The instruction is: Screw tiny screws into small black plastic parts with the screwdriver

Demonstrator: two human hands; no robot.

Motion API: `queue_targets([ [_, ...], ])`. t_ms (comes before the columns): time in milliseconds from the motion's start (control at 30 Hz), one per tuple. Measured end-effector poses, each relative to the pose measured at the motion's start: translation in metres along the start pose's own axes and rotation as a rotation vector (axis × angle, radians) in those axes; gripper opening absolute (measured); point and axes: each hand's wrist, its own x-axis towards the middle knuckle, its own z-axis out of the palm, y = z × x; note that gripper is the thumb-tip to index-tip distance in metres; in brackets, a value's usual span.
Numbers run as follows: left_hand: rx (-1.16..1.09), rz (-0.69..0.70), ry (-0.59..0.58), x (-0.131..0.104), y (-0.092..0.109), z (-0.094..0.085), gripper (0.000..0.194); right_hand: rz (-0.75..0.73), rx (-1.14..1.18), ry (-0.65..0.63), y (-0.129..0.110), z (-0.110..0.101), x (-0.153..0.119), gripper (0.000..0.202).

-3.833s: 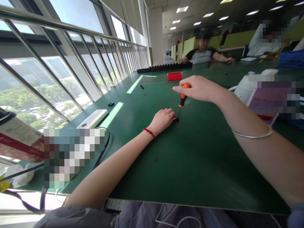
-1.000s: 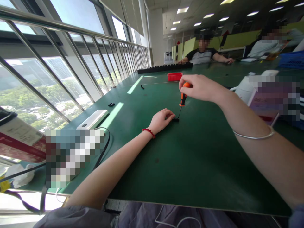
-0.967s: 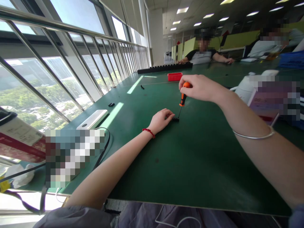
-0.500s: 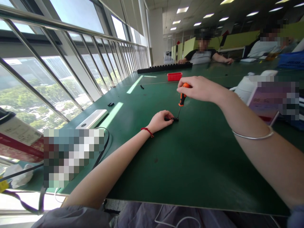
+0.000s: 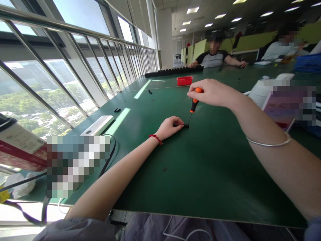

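My right hand (image 5: 209,92) is closed round the top of an orange and black screwdriver (image 5: 194,104). Its thin shaft slants down to the left, and the tip meets the right end of a small black part (image 5: 186,126) on the green table (image 5: 200,177). My left hand (image 5: 171,127) pinches that part from the left, holding it against the tabletop. Fingers cover much of the part, so its exact kind cannot be made out.
Beyond my hands are a red bin (image 5: 184,81) and a long black strip (image 5: 174,71). Small black pieces (image 5: 117,110) and a white power bank (image 5: 97,126) lie to the left. A co-worker (image 5: 213,58) sits across the table. A blue basket (image 5: 308,63) is far right.
The screwdriver's handle leans slightly more to the right, and my right hand has shifted a little with it. My left hand stays almost still on the black part.
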Motion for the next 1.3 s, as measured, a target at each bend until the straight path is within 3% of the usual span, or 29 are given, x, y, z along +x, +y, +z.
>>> queue_targets([
  [300, 0.022, 0.013, 0.001, 0.0003, -0.0002, -0.0008, 0.016, 0.012, -0.012, -0.004, 0.0015, 0.0004, 0.0002, 0.028],
  [467, -0.008, -0.021, -0.007, 0.0002, 0.0008, 0.0001, 0.018, 0.028, -0.022, 0.027, 0.0018, 0.0001, 0.0002, 0.021],
  [700, 0.009, -0.014, -0.026, 0.0001, 0.0018, -0.0003, 0.013, 0.029, 0.044, -0.040, 0.0031, -0.0016, -0.0006, 0.027],
  [833, 0.011, -0.001, -0.033, 0.0001, 0.0011, -0.0007, 0.014, 0.002, 0.018, -0.015, 0.0033, -0.0009, -0.0003, 0.018],
  [1133, -0.007, 0.018, -0.030, 0.0003, -0.0010, -0.0011, 0.014, 0.012, 0.027, -0.020, 0.0022, -0.0009, -0.0010, 0.031],
  [1300, -0.032, 0.003, -0.025, 0.0003, 0.0003, -0.0016, 0.013, -0.023, 0.046, -0.023, -0.0008, -0.0019, -0.0024, 0.021],
])
